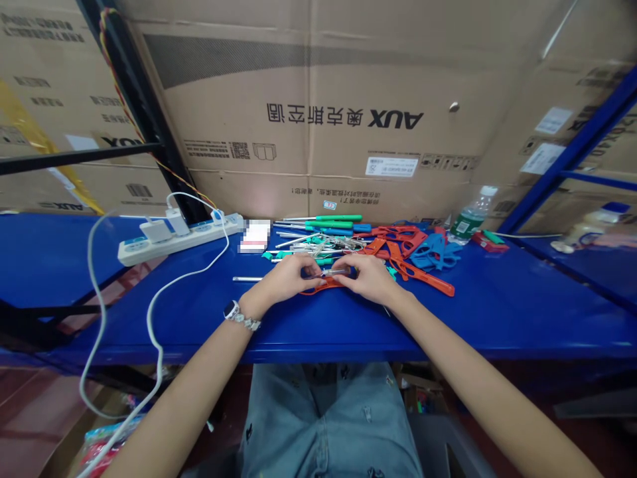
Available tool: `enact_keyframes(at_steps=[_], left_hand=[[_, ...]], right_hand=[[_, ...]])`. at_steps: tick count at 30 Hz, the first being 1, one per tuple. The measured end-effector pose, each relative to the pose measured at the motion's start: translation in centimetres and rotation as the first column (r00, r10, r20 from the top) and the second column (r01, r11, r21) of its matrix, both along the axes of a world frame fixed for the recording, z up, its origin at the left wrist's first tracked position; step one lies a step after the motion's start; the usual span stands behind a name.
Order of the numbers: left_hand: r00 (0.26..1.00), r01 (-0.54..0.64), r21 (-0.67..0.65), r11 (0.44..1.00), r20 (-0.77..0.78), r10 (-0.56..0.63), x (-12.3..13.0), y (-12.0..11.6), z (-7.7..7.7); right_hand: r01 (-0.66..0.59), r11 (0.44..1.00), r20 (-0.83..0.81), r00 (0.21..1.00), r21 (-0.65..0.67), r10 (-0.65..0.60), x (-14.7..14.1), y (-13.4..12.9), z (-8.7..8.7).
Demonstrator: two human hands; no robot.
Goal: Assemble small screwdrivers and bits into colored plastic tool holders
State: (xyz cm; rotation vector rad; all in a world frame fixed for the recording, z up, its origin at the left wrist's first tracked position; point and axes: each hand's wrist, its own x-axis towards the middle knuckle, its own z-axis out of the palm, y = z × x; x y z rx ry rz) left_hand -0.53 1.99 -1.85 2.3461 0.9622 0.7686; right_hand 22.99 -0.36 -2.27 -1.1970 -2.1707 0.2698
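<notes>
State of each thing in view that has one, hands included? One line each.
Left hand: fingertips closed on small slim part
Right hand: fingertips closed on same part
Small slim part: held between both hands
Power strip: plugs inserted; power can't be told
Green-labelled bottle: capped, standing
Orange pieces: lying, piled
Blue pieces: piled
Cardboard box: print upside down

AUX on large carton (343, 79) (upside down), again on left carton (64, 66)

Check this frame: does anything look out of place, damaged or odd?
The lettering on the large carton behind the table reads upside down, so the carton looks inverted. Also, a pixelated patch hides something beside the power strip.
</notes>
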Motion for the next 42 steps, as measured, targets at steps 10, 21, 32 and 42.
enact_keyframes(at_steps=[10, 21, 32, 42], left_hand=[[0.995, -0.046, -0.018, 0.999, -0.095, 0.044, -1.4, 0.0, -0.2], [0.998, -0.030, -0.047, 0.998, -0.063, 0.027, -1.2, -0.1, -0.3], [0.998, 0.000, -0.044, 0.999, -0.065, -0.003, -1.4, -0.4, -0.3], [0.995, -0.032, 0.032, 0.999, -0.090, 0.035, -1.3, -0.3, -0.5]], right_hand=[[-0.175, 0.980, 0.031, 0.983, -0.094, 0.179, 0.8, 1.1, -0.6], [-0.172, 0.974, -0.071, 0.984, -0.148, 0.163, 0.4, 0.8, -0.2], [-0.148, 0.978, -0.143, 0.982, -0.150, 0.126, -0.5, 0.7, -0.2], [-0.071, 0.992, -0.084, 0.995, -0.103, 0.062, -1.6, 0.5, -0.5]])
